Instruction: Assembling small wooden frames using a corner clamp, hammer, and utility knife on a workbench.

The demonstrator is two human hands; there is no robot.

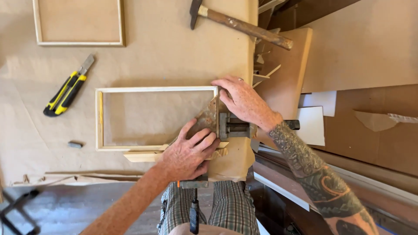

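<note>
Seemingly, both hands' fingers press flat, spread, on the wooden frame (156, 117) at a clamp (235, 126).

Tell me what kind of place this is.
Likely a woodworking or framing workshop: a bench covered in brown paper, a hammer, a yellow utility knife, and a wooden frame clamped at one corner under both hands.

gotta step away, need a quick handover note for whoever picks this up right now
Left hand: flat on the near right corner of the small wooden frame, pressing it down.
Right hand: on the frame's far right corner, beside the metal clamp that grips that end.
Frame lies on the paper-covered bench.
Done: frame assembled and clamped.
Left: cannot tell whether the joint is fixed.
Utility knife, hammer and a second frame lie untouched.
</note>
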